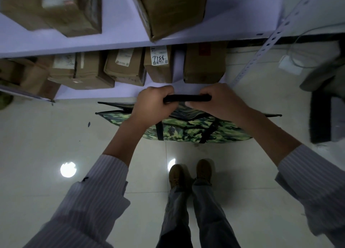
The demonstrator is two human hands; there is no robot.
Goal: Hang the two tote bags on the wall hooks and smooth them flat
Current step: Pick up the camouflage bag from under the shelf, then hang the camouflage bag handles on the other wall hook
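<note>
Left hand (149,103) and right hand (218,103) both fisted around the black webbing handle (187,98) of a green camouflage fabric tote bag (186,132). Bag hangs below them above the pale tiled floor (56,132), before white shelving (115,36) loaded with brown cardboard boxes (168,10).

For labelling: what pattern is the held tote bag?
Green camouflage tote bag with black straps, head view.
</note>
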